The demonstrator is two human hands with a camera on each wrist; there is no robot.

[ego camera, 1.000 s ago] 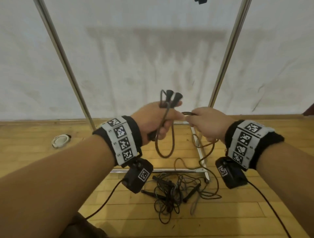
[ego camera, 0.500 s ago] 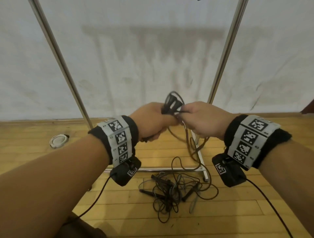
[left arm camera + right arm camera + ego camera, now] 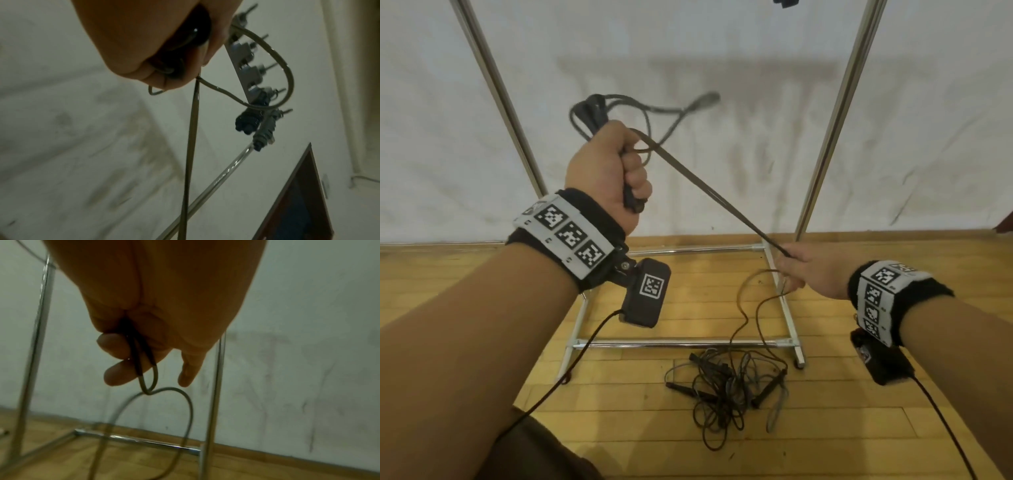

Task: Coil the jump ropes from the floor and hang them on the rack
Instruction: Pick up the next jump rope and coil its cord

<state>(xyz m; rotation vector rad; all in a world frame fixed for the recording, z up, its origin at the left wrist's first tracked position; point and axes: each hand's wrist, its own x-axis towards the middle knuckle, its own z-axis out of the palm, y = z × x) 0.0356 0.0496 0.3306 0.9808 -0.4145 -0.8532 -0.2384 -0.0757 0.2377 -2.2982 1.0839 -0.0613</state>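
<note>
While the left hand (image 3: 607, 173) grips the rope handles (image 3: 631, 200) high, the jump rope (image 3: 709, 192) runs taut — down and rightward — to the right hand (image 3: 813, 274), which pinches it above the rack's base rail (image 3: 786, 308).

A wooden floor (image 3: 482, 291) carries a tangle of ropes (image 3: 726, 387) just in front of the rack (image 3: 688, 343), whose base bars rest on the boards.

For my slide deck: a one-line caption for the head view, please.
Left hand grips the jump rope handles while right hand pulls the cord taut before the rack.
</note>
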